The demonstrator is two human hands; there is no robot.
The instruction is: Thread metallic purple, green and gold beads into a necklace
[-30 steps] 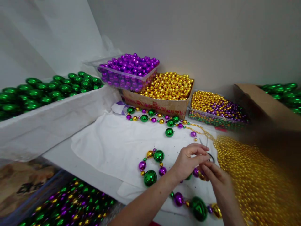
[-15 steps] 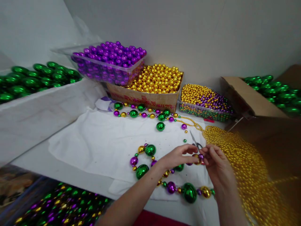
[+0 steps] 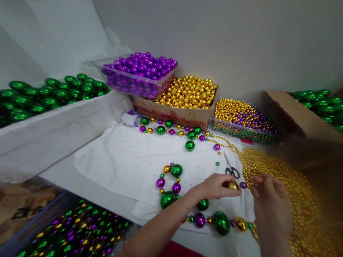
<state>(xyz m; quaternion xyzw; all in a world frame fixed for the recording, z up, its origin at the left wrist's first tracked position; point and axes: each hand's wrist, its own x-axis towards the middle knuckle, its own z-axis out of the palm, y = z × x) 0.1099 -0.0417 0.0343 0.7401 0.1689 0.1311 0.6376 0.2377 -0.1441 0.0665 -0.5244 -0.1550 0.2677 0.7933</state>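
My left hand is closed around a gold ball bead, thumb and fingers on either side. A small purple bead sticks out beside it, toward my right hand. My right hand is a little apart from these, its fingertips pinched together over the gold strands; whatever is between them is too small to see. Below lies a necklace of large green, purple and gold beads, partly hidden by my left forearm. Black-handled scissors lie just beyond my left hand, blades pointing away.
A second bead strand lies along the cloth's far side. Behind stand a tub of purple balls, a carton of gold balls and a tub of small beads. Gold bead strands heap at right. Loose beads dot the white cloth.
My right hand has drawn away to the right from my left hand, which still holds the gold bead. The scissors now show fully. The whole view has shifted slightly.
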